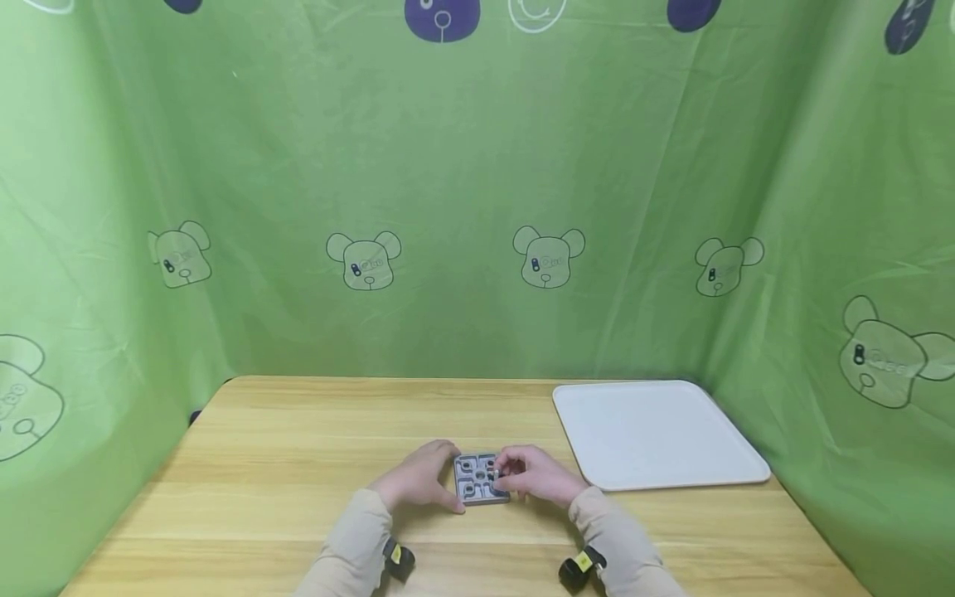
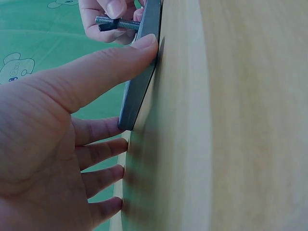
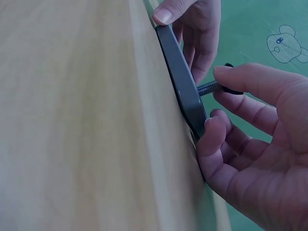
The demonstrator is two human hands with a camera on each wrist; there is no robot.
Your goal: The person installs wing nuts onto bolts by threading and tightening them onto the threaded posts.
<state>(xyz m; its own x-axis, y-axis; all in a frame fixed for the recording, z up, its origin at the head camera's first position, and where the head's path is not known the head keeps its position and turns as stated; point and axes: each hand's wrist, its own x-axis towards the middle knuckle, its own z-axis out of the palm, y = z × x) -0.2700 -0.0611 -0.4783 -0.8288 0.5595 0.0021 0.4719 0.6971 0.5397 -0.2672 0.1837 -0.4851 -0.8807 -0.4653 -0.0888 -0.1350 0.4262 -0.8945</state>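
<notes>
A small square grey plate (image 1: pixel 472 478) with recessed holes and grooves lies on the wooden table (image 1: pixel 298 514). My left hand (image 1: pixel 423 479) grips it at the left side, the thumb on the near edge and the index finger at a corner. Out of the plate's top sticks a threaded bolt (image 3: pixel 207 88) carrying a black wing nut (image 2: pixel 109 24). My right hand (image 1: pixel 540 474) pinches the wing nut between thumb and index finger. Its other fingers rest curled by the plate's right edge, in the right wrist view.
A white tray (image 1: pixel 656 435) lies at the table's right rear, just beyond my right hand. Green curtains (image 1: pixel 455 315) with bear drawings hang behind the table and on both sides. Each wrist wears a black strap (image 1: pixel 582 568).
</notes>
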